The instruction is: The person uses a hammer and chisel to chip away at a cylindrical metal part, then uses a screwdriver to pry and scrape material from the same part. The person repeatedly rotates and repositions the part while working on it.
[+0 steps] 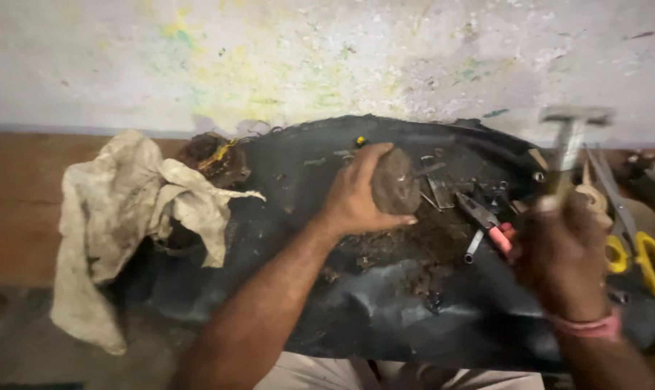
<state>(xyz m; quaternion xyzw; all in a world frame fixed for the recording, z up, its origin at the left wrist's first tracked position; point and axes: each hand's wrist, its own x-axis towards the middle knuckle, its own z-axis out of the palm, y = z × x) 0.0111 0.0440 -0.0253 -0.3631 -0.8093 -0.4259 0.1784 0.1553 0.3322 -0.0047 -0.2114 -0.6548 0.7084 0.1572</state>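
The left hand (356, 191) is closed around a dark, rounded, dirty lump (395, 180), which looks like a metal part or a stone; I cannot tell which. The fingers are curled over its top and the thumb presses under it, so the lump is held firmly. It sits near the middle of a black sheet (385, 318), which looks like rubber or plastic and covers the work surface. The right hand (562, 256) is closed in a fist around the handle of a hammer (571, 133). The hammer is raised, with its head up near the wall, and it is blurred. A pink band (591, 326) is on the right wrist. Between the two hands, on the black sheet, lie pliers with a pink grip (486, 220) and several small metal pieces (437, 189). Brown dirt or rust is spread on the sheet just under the lump. To the right of the hammer lie scissors with yellow handles (642, 256). On the left side a dirty pale cloth (122, 217) hangs over the edge of the sheet, well apart from both hands. Behind everything there is a pale wall (306, 58) with yellow and green stains.
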